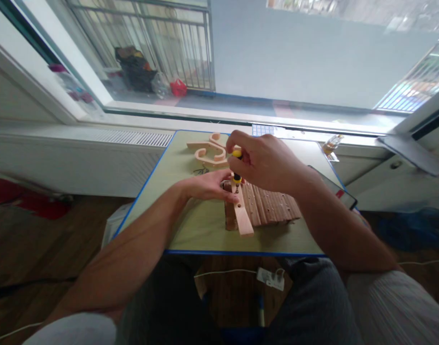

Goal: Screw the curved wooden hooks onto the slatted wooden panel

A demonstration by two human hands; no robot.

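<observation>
My right hand (264,160) is closed around the yellow-and-black handle of a screwdriver (236,167), which points down at a pale wooden strip (243,218). The strip lies across several brown wooden slats (271,207) with small holes in them. My left hand (210,186) rests on the table (194,230) beside the slats, fingers pressed against the far end of the strip. Curved pale wooden pieces (210,152) lie behind my hands, near the table's far edge.
The table is small, greenish with a blue edge, and stands under a wide window with a radiator grille (133,138) on the sill. A small bottle (330,143) and a dark flat object (340,189) are at the right. A white power strip (271,278) lies on the floor.
</observation>
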